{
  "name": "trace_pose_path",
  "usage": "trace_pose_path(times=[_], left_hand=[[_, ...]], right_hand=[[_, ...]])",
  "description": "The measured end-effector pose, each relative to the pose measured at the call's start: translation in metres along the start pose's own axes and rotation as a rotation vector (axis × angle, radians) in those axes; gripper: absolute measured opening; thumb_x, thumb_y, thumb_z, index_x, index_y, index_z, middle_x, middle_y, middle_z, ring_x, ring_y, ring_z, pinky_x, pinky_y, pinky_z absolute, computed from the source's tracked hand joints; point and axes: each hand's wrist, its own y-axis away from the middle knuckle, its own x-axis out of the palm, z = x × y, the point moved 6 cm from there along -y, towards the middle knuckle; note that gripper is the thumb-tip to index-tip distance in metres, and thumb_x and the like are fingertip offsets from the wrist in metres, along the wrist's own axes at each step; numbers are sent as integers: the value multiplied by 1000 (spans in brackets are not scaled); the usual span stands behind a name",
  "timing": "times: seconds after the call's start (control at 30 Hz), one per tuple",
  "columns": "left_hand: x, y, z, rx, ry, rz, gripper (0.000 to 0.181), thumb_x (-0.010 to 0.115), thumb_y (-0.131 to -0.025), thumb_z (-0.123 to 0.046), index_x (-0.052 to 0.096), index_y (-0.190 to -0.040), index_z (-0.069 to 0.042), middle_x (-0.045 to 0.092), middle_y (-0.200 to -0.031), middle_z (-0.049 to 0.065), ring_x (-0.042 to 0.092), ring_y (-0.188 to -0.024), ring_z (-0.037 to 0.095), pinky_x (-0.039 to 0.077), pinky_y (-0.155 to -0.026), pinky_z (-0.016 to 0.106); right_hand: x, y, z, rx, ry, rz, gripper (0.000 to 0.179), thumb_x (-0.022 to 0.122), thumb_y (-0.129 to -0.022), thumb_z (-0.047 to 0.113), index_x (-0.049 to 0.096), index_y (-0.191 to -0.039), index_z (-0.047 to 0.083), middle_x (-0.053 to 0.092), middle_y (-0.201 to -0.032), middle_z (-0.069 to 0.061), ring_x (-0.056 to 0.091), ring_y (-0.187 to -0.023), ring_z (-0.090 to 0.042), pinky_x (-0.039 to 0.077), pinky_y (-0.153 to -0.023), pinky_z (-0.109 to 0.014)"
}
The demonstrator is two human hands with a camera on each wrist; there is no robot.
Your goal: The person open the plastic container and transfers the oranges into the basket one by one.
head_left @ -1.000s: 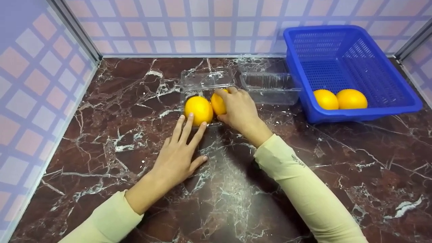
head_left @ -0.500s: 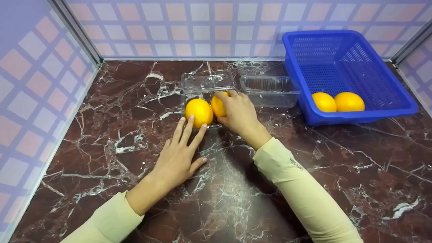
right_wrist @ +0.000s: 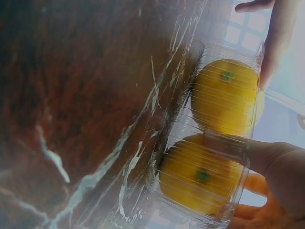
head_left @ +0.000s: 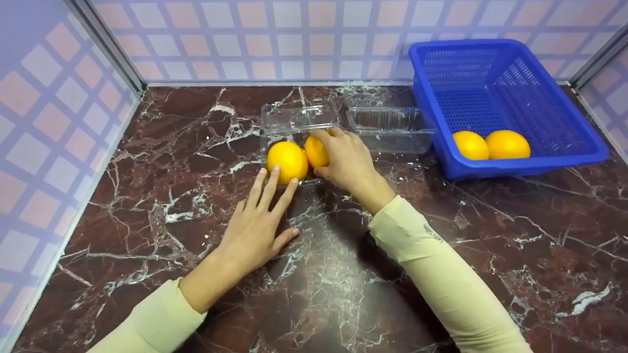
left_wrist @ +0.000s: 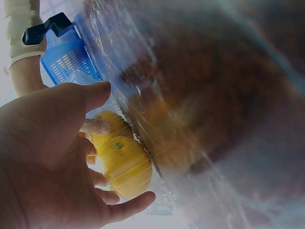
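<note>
My right hand (head_left: 348, 159) grips the right-hand orange (head_left: 315, 151) from above, fingers and thumb curled round it. That orange sits in a clear plastic clamshell box (head_left: 300, 117) whose lid lies back. Beside it in the box is another orange (head_left: 287, 163). My left hand (head_left: 252, 228) has its fingers spread and fairly straight, with the tips at the box's front edge and near the left orange. In the right wrist view the ribbed front wall covers both the held orange (right_wrist: 200, 176) and the left orange (right_wrist: 226, 95), and the right thumb reaches inside between them.
Another clear clamshell box (head_left: 392, 137) stands with its lid back, just right of the first. At the right, a blue plastic basket (head_left: 520, 166) holds two oranges (head_left: 509, 143). Tiled panels (head_left: 274, 44) border the dark marbled tabletop (head_left: 162, 235).
</note>
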Motion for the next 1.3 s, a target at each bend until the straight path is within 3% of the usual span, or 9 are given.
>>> trace_pose_path(times=[0.2,0.43,0.63,0.8,1.1,1.3], left_hand=[[-1,1,2,-9,3,3,92,69,-101,-48,17,-172,-20,-1,-178,17,3,-165,38,40,-117,67],[-2,2,2,-1,0,-22,91,70,-101,-47,19,-172,-21,3,-178,18,5,-165,38,39,-117,69],[-2,2,3,-4,-16,-15,93,71,-100,-47,18,-172,-21,1,-178,18,5,-165,37,37,-118,69],[-3,1,3,1,-21,-17,92,71,-100,-46,19,-172,-21,0,-178,18,6,-165,38,37,-118,69],[0,0,3,-4,-36,-25,92,71,-100,-46,20,-172,-20,4,-178,20,8,-164,38,38,-118,66],[0,0,1,-2,-65,-37,91,70,-100,-46,20,-172,-19,7,-177,20,10,-164,39,41,-116,64]], right_hand=[[-4,1,4,-45,-14,-62,77,88,-86,22,54,-154,11,57,-152,-21,55,-138,-46,35,-125,-55],[-19,12,13,-93,-63,-116,76,85,-89,21,51,-157,13,49,-160,-20,48,-147,-38,22,-132,-49],[-37,23,14,-73,-253,-135,79,87,-88,25,51,-158,17,47,-163,-15,46,-148,-39,36,-123,-57],[-53,26,2,-26,-397,-178,78,87,-87,21,52,-157,18,48,-161,-10,48,-145,-33,45,-117,-56],[-86,30,-35,-11,-513,-292,73,86,-87,19,55,-154,18,52,-152,-11,51,-139,-31,53,-110,-53],[-110,35,-63,-10,-493,-374,73,85,-86,18,57,-153,16,54,-149,-14,55,-135,-32,56,-106,-52]])
